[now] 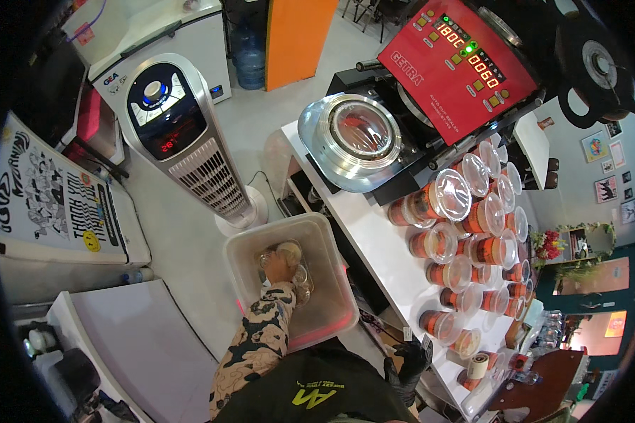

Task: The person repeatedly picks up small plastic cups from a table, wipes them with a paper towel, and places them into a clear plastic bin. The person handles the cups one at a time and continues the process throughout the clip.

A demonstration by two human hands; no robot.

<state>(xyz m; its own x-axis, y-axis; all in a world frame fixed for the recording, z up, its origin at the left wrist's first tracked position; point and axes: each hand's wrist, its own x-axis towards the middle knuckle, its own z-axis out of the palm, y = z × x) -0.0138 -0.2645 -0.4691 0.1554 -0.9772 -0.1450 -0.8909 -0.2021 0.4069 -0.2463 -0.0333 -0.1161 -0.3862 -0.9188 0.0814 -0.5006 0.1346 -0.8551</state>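
Note:
My left arm, in a patterned sleeve, reaches down into a translucent plastic bin (335, 310) on the floor. Deep inside it, my left hand (281, 271) is closed around a small round cup (289, 249) with pale contents; the fingertips are partly hidden. Beside that hand lie a few more clear cups (303, 276). I cannot make out my right hand; a dark, crumpled shape (406, 363) sits by the table edge to the right of my apron.
Stacked clear cups with orange labels (450, 271) crowd the white table (356, 220) on the right. A red cup-sealing machine (458, 67) stands behind them, its metal holder (349, 143) slid out. A tower air cooler (190, 141) rises beyond the bin. A white cabinet (130, 331) is left.

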